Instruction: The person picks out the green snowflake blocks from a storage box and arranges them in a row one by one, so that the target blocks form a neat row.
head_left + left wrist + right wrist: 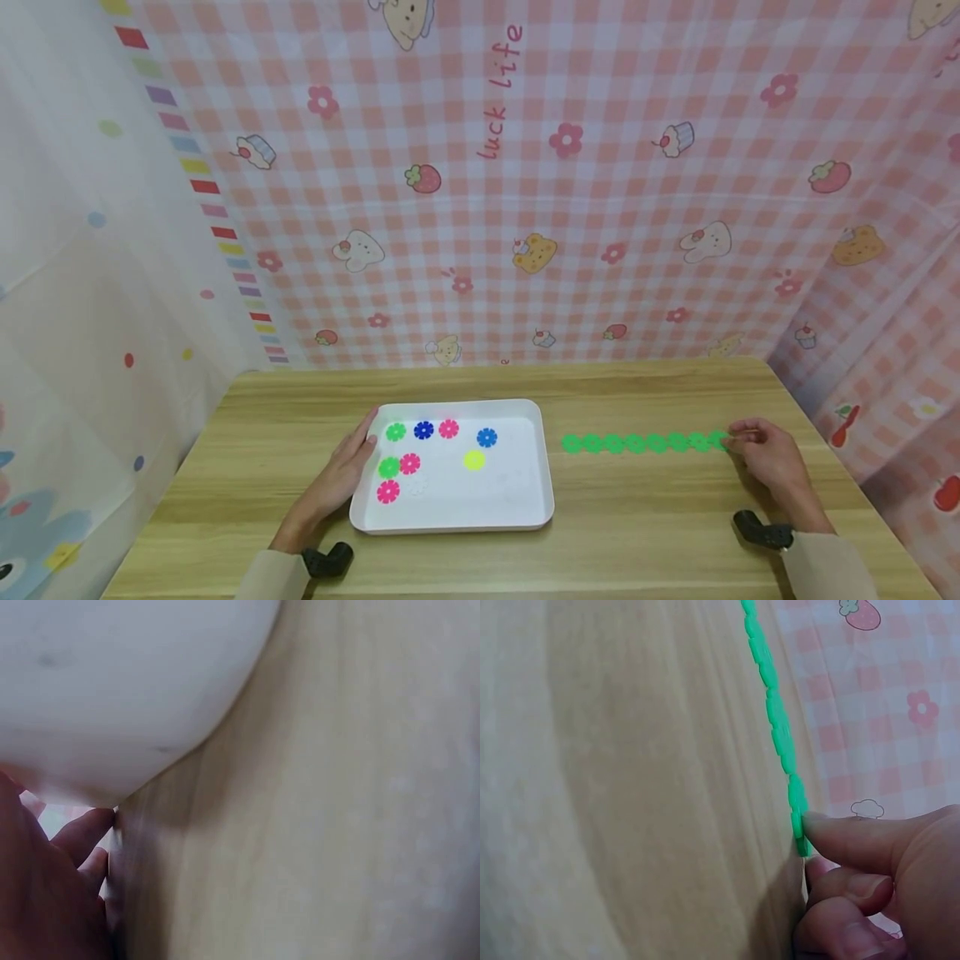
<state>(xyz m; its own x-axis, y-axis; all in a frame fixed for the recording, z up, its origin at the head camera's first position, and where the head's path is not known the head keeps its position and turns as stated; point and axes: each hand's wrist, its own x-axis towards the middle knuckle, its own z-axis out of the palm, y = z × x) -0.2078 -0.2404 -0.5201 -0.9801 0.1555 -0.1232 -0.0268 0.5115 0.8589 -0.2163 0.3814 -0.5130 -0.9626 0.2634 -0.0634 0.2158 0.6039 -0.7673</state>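
A row of several green notched plastic discs [635,443], linked into a straight chain, lies on the table to the right of the tray. My right hand [768,458] pinches the disc at the chain's right end; in the right wrist view the thumb [855,840] presses on that green disc [799,810]. Against the left side of the white tray [517,508] rests my left hand [343,473], its fingers lying along the outer wall. In the left wrist view a fingertip [97,821] touches the tray's lower edge, and part of that hand is out of frame.
Loose notched discs lie in the tray: pink [387,492], green [389,467], dark blue [423,430], blue [487,437], yellow [474,460] and a faint white one [417,486]. A checked curtain [480,208] hangs behind the wooden table [637,550].
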